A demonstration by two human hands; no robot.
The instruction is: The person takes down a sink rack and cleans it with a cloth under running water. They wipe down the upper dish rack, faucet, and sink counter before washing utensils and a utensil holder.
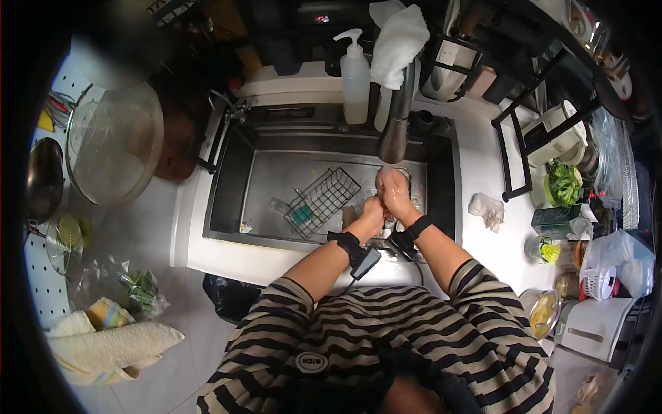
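Under the dark faucet head [393, 141], my two hands meet over the right part of the metal sink [265, 179]. My right hand [393, 192] is wet, its fingers curled together near the faucet. Just below and left of it, my left hand [373, 212] is closed and touches it. What the fingers hold, if anything, is hidden. Something shiny shows beneath the hands, too small to name. Left of them, a black wire rack [323, 203] lies tilted in the sink, with a green sponge [302, 214] at it.
Behind the sink stands a pump bottle [355, 83]. A crumpled white cloth [487, 210] lies on the right counter, near a black metal rack [514, 155] and leafy greens [564, 183]. Towels [117, 345] and a large glass lid [114, 148] are at the left.
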